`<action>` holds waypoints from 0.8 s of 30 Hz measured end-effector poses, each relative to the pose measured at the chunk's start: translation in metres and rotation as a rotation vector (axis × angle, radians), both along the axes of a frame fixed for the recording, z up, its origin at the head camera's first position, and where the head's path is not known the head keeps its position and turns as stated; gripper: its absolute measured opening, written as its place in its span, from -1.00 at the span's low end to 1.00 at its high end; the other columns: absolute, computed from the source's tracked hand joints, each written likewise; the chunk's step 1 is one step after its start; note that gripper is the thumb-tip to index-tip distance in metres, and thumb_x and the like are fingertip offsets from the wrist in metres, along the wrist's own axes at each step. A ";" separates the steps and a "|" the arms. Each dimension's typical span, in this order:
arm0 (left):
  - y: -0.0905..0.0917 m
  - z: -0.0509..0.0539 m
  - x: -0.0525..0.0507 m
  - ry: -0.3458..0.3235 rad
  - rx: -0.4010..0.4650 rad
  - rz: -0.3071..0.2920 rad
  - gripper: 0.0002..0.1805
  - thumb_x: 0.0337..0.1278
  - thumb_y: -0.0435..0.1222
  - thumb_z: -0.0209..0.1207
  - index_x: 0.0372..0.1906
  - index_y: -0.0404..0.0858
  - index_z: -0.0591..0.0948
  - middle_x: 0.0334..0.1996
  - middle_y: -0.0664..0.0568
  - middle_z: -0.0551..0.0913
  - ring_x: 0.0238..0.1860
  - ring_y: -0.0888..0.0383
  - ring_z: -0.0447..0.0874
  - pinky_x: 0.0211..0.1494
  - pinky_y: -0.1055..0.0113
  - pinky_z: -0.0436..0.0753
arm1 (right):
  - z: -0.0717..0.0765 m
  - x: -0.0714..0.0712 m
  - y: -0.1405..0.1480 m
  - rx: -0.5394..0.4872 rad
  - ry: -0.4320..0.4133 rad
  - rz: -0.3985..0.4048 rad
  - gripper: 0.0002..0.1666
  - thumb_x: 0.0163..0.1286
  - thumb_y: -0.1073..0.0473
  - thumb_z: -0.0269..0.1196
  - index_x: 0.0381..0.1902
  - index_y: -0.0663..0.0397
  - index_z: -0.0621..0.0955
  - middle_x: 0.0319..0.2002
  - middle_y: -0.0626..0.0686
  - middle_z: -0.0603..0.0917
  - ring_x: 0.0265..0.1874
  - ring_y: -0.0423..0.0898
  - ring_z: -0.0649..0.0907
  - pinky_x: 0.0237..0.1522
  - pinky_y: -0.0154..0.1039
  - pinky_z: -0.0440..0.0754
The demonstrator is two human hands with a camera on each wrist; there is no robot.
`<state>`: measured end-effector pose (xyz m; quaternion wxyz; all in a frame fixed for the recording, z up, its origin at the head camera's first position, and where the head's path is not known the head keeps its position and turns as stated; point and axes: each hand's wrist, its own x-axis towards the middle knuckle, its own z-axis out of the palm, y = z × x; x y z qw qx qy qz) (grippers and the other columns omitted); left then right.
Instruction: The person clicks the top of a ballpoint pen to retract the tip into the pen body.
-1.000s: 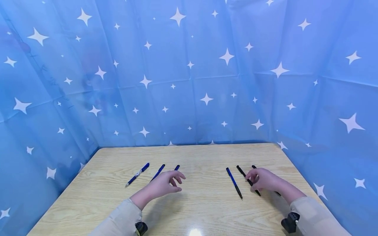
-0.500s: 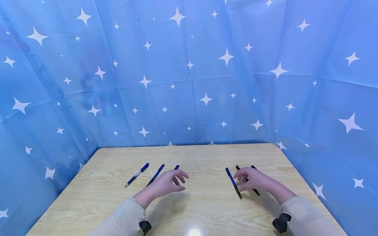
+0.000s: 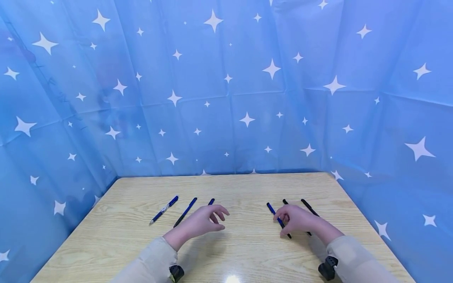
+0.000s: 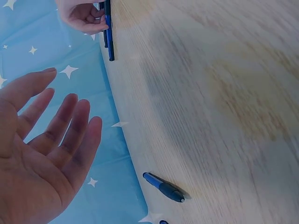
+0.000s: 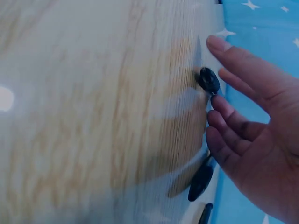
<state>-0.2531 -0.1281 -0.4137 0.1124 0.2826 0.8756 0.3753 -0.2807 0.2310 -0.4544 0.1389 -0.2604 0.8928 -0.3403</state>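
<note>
My left hand (image 3: 199,222) hovers over the table with fingers loosely bent, holding nothing; its palm (image 4: 37,177) fills the left of the left wrist view. It partly hides the rightmost of three left-side pens (image 3: 211,201); a blue pen with a dark grip (image 3: 185,212) and a blue pen with a pale section (image 3: 164,210) lie further left. My right hand (image 3: 297,218) is at a blue-and-black pen (image 3: 270,207), its bent fingers seemingly touching it, thumb apart in the right wrist view. Beside it, a black pen (image 3: 284,201) is mostly covered and another black pen (image 3: 309,206) partly covered.
The pens lie on a light wood table (image 3: 244,236), with a wide gap between the left and right groups. A blue star-patterned curtain (image 3: 226,98) stands behind the table and along both sides. Dark wrist cameras (image 3: 328,268) sit at the sleeves.
My right hand has moved left, off the black pens and to the blue-and-black pen, whose far end has shifted slightly left. My left hand has drifted slightly right.
</note>
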 end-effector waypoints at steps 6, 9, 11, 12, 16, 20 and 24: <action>0.002 -0.002 0.001 0.002 0.007 -0.005 -0.62 0.15 -0.33 0.34 0.09 -0.20 0.60 -0.16 -0.04 0.65 -0.26 0.26 0.60 -0.20 0.32 0.60 | 0.001 0.001 -0.003 0.038 -0.023 0.003 -0.51 -0.05 0.29 0.57 -0.10 0.06 0.68 -0.37 -0.02 0.51 -0.45 -0.09 0.45 -0.44 -0.25 0.44; 0.003 -0.002 0.002 0.002 0.014 -0.007 -0.62 0.15 -0.33 0.34 0.09 -0.21 0.60 -0.16 -0.05 0.65 -0.27 0.26 0.60 -0.21 0.32 0.60 | 0.004 0.001 -0.004 0.042 -0.034 0.011 -0.53 -0.03 0.34 0.54 -0.11 0.08 0.69 -0.39 -0.02 0.55 -0.46 -0.09 0.49 -0.43 -0.24 0.49; 0.003 -0.002 0.002 0.002 0.017 -0.007 -0.62 0.14 -0.34 0.34 0.08 -0.20 0.60 -0.16 -0.05 0.65 -0.27 0.26 0.60 -0.21 0.33 0.60 | 0.006 0.001 -0.004 0.045 -0.041 0.009 -0.55 -0.02 0.37 0.53 -0.11 0.08 0.69 -0.41 -0.02 0.57 -0.47 -0.10 0.52 -0.43 -0.23 0.51; 0.003 -0.002 0.002 0.003 0.020 -0.008 -0.62 0.14 -0.34 0.34 0.08 -0.20 0.60 -0.16 -0.06 0.65 -0.27 0.26 0.60 -0.21 0.33 0.60 | 0.007 0.001 -0.004 0.050 -0.040 0.008 -0.55 -0.01 0.38 0.52 -0.11 0.08 0.69 -0.42 -0.03 0.58 -0.48 -0.11 0.53 -0.44 -0.24 0.52; 0.004 -0.002 0.001 0.006 0.021 -0.009 -0.63 0.13 -0.35 0.35 0.07 -0.18 0.61 -0.17 -0.05 0.65 -0.29 0.26 0.60 -0.22 0.34 0.59 | 0.011 0.001 -0.005 0.072 -0.048 -0.013 -0.55 -0.02 0.41 0.51 -0.13 0.05 0.69 -0.45 -0.02 0.60 -0.49 -0.12 0.55 -0.47 -0.23 0.54; 0.004 -0.003 0.001 0.013 0.017 -0.011 -0.62 0.11 -0.34 0.36 0.07 -0.19 0.61 -0.18 -0.04 0.65 -0.29 0.27 0.60 -0.22 0.35 0.60 | 0.018 0.002 -0.008 0.072 -0.105 -0.047 -0.55 -0.02 0.49 0.48 -0.16 0.05 0.67 -0.44 0.04 0.60 -0.51 -0.07 0.56 -0.52 -0.17 0.57; 0.006 -0.001 0.001 0.006 0.025 -0.013 -0.61 0.13 -0.34 0.35 0.08 -0.20 0.60 -0.16 -0.05 0.64 -0.28 0.26 0.60 -0.21 0.33 0.60 | 0.021 0.003 -0.010 0.072 -0.159 -0.095 -0.53 0.00 0.54 0.42 -0.17 0.02 0.66 -0.40 0.07 0.58 -0.55 -0.05 0.59 -0.56 -0.12 0.61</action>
